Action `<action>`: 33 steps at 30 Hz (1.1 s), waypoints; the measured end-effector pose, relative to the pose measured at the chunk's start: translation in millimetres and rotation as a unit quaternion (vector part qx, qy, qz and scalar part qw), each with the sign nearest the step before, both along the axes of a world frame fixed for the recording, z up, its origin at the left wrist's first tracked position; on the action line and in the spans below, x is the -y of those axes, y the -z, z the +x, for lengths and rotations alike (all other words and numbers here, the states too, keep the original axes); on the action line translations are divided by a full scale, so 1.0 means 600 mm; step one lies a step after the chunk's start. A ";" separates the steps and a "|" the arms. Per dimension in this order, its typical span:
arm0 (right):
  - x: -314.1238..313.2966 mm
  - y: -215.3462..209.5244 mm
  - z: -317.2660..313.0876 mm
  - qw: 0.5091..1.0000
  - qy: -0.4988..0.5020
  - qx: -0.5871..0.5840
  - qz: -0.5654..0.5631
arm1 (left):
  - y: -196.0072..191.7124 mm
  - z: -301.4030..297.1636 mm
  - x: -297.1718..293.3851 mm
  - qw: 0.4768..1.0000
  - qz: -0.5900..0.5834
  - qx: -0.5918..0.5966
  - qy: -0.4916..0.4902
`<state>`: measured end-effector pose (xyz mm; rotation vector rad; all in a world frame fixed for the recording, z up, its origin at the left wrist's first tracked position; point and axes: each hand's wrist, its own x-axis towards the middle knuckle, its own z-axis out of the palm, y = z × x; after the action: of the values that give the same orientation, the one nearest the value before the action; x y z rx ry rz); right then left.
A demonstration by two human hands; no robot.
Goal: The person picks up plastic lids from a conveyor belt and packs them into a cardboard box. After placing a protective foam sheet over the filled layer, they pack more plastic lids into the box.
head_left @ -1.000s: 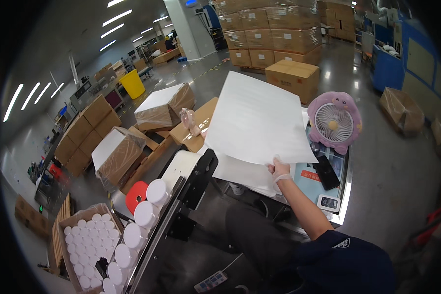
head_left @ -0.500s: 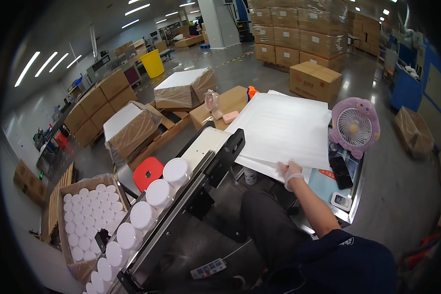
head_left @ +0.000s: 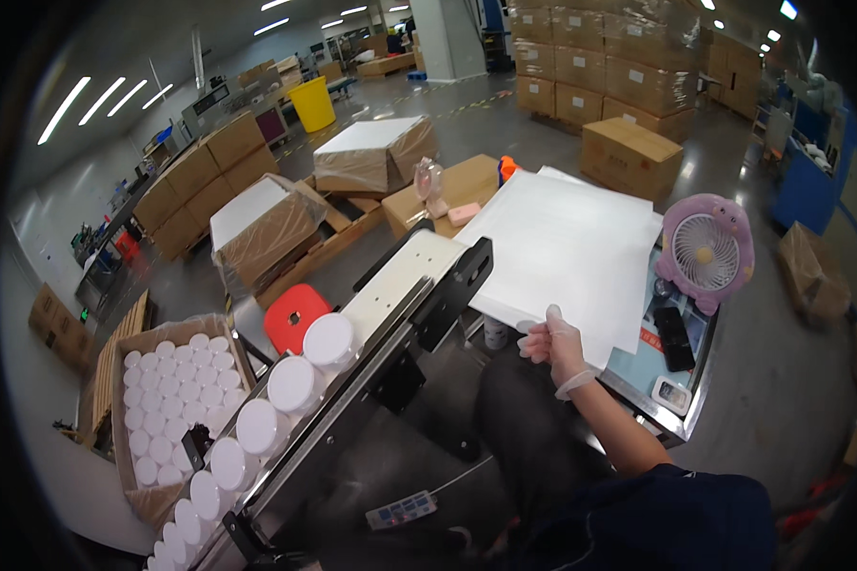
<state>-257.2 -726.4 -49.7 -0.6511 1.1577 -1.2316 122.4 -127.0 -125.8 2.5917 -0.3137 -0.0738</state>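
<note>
My right hand, in a thin clear glove, is over the near edge of a stack of white sheets. Its thumb points up and the fingers are apart, with nothing visible between them. The sheets lie a little askew on a metal-edged table, one corner jutting toward me. My left hand is out of view. To the left runs a narrow conveyor carrying a row of white round-lidded jars.
A carton of similar white-topped jars stands at lower left, near a red stool. On the table's right are a pink fan, a dark phone and a small white device. A power strip lies below.
My right hand has come off the sheet edge, its fingers spreading and turning upward. The jars sit slightly farther to the lower left along the conveyor. The whole view has shifted a little.
</note>
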 end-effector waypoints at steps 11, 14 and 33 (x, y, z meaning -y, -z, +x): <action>-0.149 -0.064 0.141 0.949 -0.298 0.016 -0.098 | -0.165 -0.131 -0.267 0.977 0.175 -0.003 -0.119; -0.187 -0.063 0.167 0.932 -0.351 0.027 -0.082 | -0.220 -0.181 -0.341 0.963 0.222 -0.011 -0.154; -0.269 -0.008 0.208 0.850 -0.521 0.068 -0.023 | -0.240 -0.159 -0.440 0.921 0.350 -0.022 -0.172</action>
<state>-132.4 -565.0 -45.0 -1.0193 0.4790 -0.3482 26.9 136.8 18.1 3.3029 0.2436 -0.1380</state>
